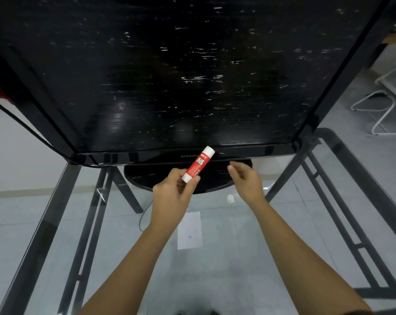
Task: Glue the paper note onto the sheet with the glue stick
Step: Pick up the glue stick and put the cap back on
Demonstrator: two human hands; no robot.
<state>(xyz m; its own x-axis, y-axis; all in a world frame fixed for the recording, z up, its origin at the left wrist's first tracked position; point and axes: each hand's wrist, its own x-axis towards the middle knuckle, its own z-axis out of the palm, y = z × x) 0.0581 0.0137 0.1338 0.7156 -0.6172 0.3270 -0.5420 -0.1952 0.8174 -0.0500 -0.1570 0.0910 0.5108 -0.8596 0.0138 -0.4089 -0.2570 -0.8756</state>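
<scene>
My left hand (172,196) holds a red and white glue stick (198,164) by its lower end, the capped top pointing up and to the right. My right hand (246,180) hovers to the right of it, fingers loosely curled and holding nothing. A white sheet of paper (189,230) lies flat on the glass table, below and between my hands, partly hidden by my left wrist. A small white round scrap (230,198) lies on the glass beside my right wrist; I cannot tell what it is.
A large black monitor (169,76) with a round black base (160,178) stands on the glass table (238,269) right behind my hands. The table's black metal frame (94,212) shows through the glass. White chair legs (383,110) stand at the right.
</scene>
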